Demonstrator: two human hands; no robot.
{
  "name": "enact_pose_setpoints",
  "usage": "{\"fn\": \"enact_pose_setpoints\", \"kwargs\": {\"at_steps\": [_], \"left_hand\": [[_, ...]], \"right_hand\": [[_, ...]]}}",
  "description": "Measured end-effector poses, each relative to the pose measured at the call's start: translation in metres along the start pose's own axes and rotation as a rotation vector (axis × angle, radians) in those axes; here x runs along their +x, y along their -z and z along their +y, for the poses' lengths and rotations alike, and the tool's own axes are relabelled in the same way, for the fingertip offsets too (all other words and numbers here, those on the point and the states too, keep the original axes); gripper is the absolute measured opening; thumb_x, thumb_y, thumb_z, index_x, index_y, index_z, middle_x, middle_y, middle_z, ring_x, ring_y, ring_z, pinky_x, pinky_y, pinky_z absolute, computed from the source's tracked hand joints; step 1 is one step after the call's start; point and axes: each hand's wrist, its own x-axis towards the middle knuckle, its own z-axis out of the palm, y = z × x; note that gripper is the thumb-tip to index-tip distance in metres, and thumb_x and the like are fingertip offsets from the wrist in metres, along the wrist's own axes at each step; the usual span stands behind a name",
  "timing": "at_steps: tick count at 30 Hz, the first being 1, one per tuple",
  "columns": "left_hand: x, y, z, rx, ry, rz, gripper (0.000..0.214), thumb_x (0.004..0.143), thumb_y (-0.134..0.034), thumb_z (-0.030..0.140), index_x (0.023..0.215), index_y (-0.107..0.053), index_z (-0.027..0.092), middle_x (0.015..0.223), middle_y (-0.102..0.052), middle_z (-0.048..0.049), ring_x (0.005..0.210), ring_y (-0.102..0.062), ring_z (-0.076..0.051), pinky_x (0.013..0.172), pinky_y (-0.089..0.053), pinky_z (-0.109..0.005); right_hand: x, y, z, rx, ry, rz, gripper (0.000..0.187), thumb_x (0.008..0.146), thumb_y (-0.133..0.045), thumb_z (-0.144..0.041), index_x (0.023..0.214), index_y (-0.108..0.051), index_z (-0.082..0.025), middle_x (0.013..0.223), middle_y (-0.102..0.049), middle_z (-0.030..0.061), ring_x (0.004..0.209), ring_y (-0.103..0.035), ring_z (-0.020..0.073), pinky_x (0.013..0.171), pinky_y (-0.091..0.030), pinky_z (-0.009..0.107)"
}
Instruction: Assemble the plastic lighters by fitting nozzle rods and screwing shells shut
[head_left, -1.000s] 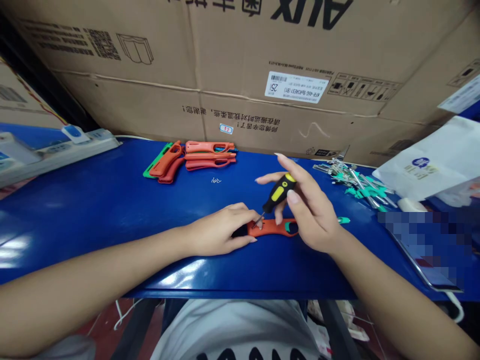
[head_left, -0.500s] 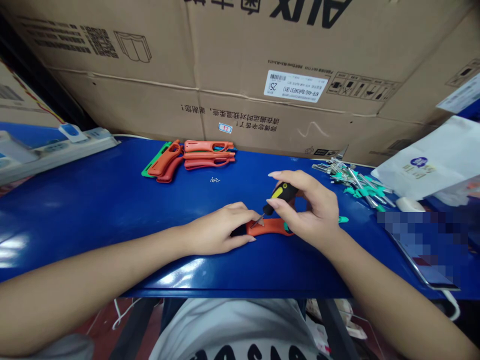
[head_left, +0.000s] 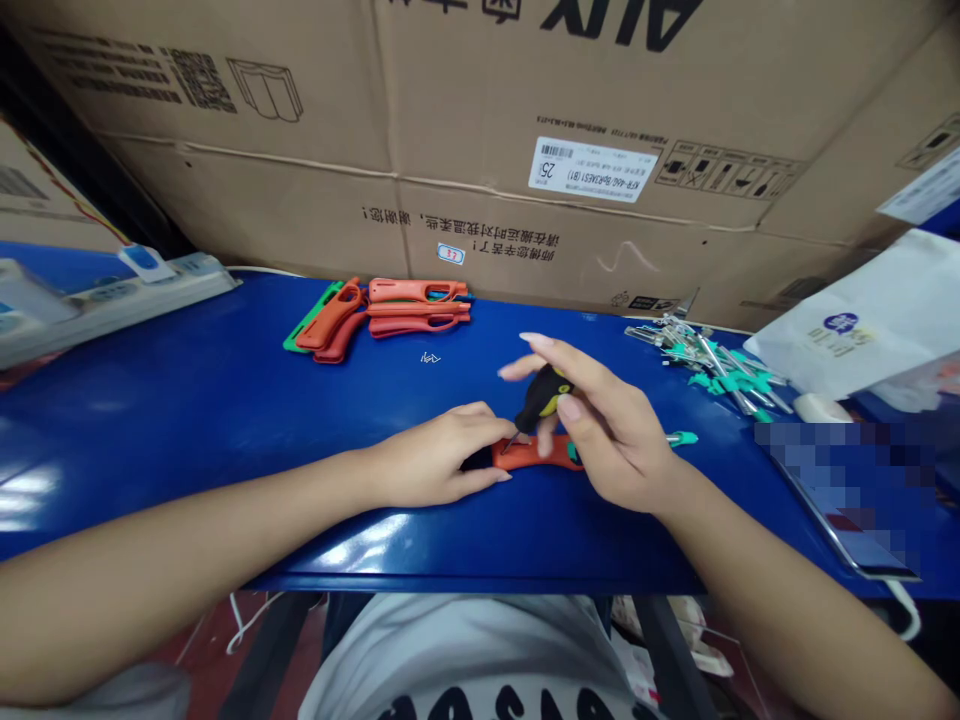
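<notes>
My right hand (head_left: 611, 435) has its fingers curled about the black and yellow handle of a screwdriver (head_left: 536, 403). The shaft slants down to the left, its tip at the left part of an orange plastic handle casing (head_left: 536, 455) lying flat. My left hand (head_left: 442, 455) grips that end of the casing between thumb and fingers. A green part shows in the casing under my right hand, and a rod with a green tip (head_left: 682, 438) sticks out to the right of it. The rest of the casing is hidden by my right hand.
Several orange handle casings (head_left: 418, 325) and a green one (head_left: 309, 318) lie near a cardboard box (head_left: 450, 140). Tiny screws (head_left: 430, 358) sit in front. At right are metal rods with green parts (head_left: 716, 370), a white bag (head_left: 855, 320) and a phone (head_left: 847, 500). A power strip (head_left: 112, 300) lies left.
My right hand has shifted slightly left and its fingers have moved around the screwdriver, which has turned and stands steeper. My left hand and the casing have stayed in place.
</notes>
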Motion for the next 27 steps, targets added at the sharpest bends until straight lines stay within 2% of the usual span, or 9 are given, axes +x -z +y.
{"fn": "enact_pose_setpoints", "kwargs": {"at_steps": [4,6,9,11,14,16,20,24,27], "left_hand": [[0.0008,0.0003,0.0001,-0.02,-0.015,-0.015,0.025,0.098,-0.063,0.025,0.121,-0.062,0.016,0.108,-0.07,-0.0089,0.102,-0.06,-0.023,0.094,-0.049,-0.037],[0.0011,0.0006,0.0003,-0.031,-0.025,-0.012,0.026,0.099,-0.062,0.025,0.123,-0.062,0.017,0.108,-0.07,-0.0085,0.101,-0.059,-0.023,0.094,-0.049,-0.037],[0.0012,0.001,0.0006,-0.026,-0.013,-0.013,0.024,0.099,-0.062,0.028,0.121,-0.063,0.017,0.103,-0.07,-0.0077,0.097,-0.059,-0.022,0.091,-0.048,-0.036],[0.001,0.001,0.0005,-0.021,-0.01,-0.017,0.025,0.099,-0.062,0.027,0.121,-0.063,0.017,0.102,-0.07,-0.0076,0.096,-0.058,-0.022,0.09,-0.048,-0.036],[0.0005,0.001,0.0004,-0.03,-0.025,-0.012,0.025,0.098,-0.062,0.025,0.122,-0.062,0.017,0.105,-0.07,-0.008,0.099,-0.058,-0.022,0.091,-0.049,-0.036],[0.0004,0.0011,0.0005,-0.037,-0.025,-0.008,0.024,0.098,-0.062,0.025,0.121,-0.061,0.018,0.106,-0.069,-0.0081,0.101,-0.059,-0.022,0.092,-0.049,-0.036],[0.0007,0.0013,0.0009,-0.022,0.003,-0.005,0.017,0.097,-0.063,0.024,0.113,-0.062,0.018,0.104,-0.068,-0.0074,0.1,-0.06,-0.023,0.091,-0.049,-0.036],[0.001,0.0013,0.0014,-0.031,-0.015,-0.013,0.022,0.097,-0.063,0.022,0.119,-0.061,0.018,0.105,-0.068,-0.0076,0.101,-0.059,-0.022,0.092,-0.049,-0.035],[0.0008,0.0016,0.0019,-0.03,0.0,-0.015,0.023,0.097,-0.064,0.024,0.119,-0.061,0.017,0.107,-0.068,-0.0082,0.102,-0.06,-0.022,0.093,-0.049,-0.035]], "right_hand": [[-0.0008,0.0001,-0.0013,-0.236,0.139,0.155,0.046,0.094,-0.068,-0.021,0.139,-0.06,-0.024,0.095,-0.075,0.0047,0.078,-0.07,0.0174,0.066,-0.059,0.028],[-0.0019,0.0002,0.0002,-0.319,0.195,0.156,0.048,0.095,-0.065,-0.02,0.142,-0.058,-0.022,0.104,-0.076,0.0083,0.09,-0.072,0.0208,0.073,-0.061,0.031],[-0.0037,-0.0004,0.0037,-0.166,0.081,0.057,0.05,0.102,-0.046,-0.019,0.152,-0.046,-0.021,0.127,-0.07,0.0129,0.103,-0.072,0.0229,0.076,-0.062,0.035],[-0.0039,-0.0003,0.0062,-0.161,0.02,0.08,0.046,0.102,-0.053,-0.024,0.148,-0.05,-0.023,0.12,-0.072,0.0106,0.088,-0.073,0.0201,0.068,-0.061,0.032],[-0.0023,0.0007,0.0078,-0.358,0.099,0.195,0.045,0.092,-0.073,-0.032,0.135,-0.06,-0.025,0.1,-0.076,0.0057,0.072,-0.07,0.0174,0.062,-0.058,0.028],[-0.0014,0.0004,0.0067,-0.357,0.129,0.179,0.046,0.095,-0.069,-0.031,0.139,-0.058,-0.025,0.105,-0.076,0.0072,0.078,-0.071,0.019,0.066,-0.059,0.029],[-0.0022,-0.0034,0.0033,-0.09,-0.019,0.08,0.048,0.103,-0.052,-0.026,0.15,-0.047,-0.025,0.121,-0.072,0.0105,0.085,-0.072,0.0192,0.067,-0.061,0.032],[-0.0024,-0.0029,0.0029,-0.297,0.079,0.222,0.044,0.091,-0.075,-0.031,0.133,-0.063,-0.027,0.095,-0.075,0.0048,0.071,-0.068,0.018,0.062,-0.058,0.03],[-0.0016,-0.0014,0.0022,-0.272,0.068,0.187,0.041,0.097,-0.064,-0.028,0.138,-0.06,-0.025,0.112,-0.075,0.0089,0.089,-0.072,0.0216,0.07,-0.06,0.033]]}}
